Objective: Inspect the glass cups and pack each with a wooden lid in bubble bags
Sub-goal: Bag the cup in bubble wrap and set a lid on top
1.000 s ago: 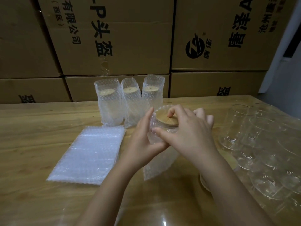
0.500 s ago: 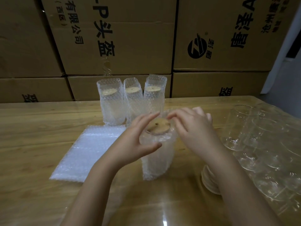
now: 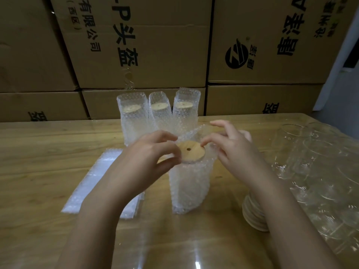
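Wooden lid (image 3: 191,152) is seated inside the bubble bag (image 3: 190,187). Left hand (image 3: 151,160) fingers pinch the bag rim, right hand (image 3: 233,150) fingers are apart; the next move is probably closing the top gently.

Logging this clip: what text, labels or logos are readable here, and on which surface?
"-P头盔", "有限公司", "(西区)": upper middle carton.
"唐泽A": upper right carton, beside a round black logo.
"盔", cut off: lower left carton and lower right carton.
Small print at the upper right carton's top: too blurred to read.
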